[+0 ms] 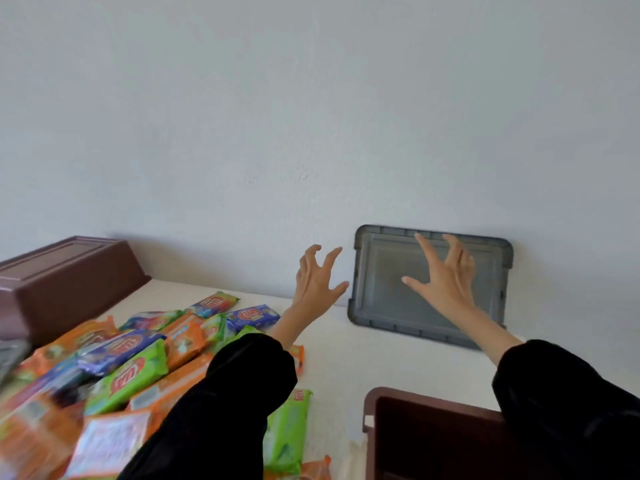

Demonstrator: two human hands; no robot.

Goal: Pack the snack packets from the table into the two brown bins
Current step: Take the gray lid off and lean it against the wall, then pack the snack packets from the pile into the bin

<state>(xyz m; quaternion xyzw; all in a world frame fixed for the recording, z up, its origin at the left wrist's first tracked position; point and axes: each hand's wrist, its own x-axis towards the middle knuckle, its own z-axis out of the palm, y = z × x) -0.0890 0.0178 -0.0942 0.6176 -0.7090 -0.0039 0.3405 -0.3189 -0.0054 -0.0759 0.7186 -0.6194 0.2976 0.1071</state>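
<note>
A heap of snack packets (138, 358) in orange, green and purple wrappers covers the left of the white table (339, 358). One brown bin (65, 285) stands at the back left, apparently upside down. A second brown bin (426, 438) sits at the front right, its inside dark. My left hand (317, 282) is raised above the table with fingers spread and holds nothing. My right hand (446, 275), fingers also spread, is in front of a grey lid (384, 296) and holds nothing. Black sleeves cover both arms.
The grey lid leans upright against the pale wall (311, 116) at the back of the table. A green packet (287, 431) lies by itself near the front, left of the front bin. A grey object shows at the far left edge.
</note>
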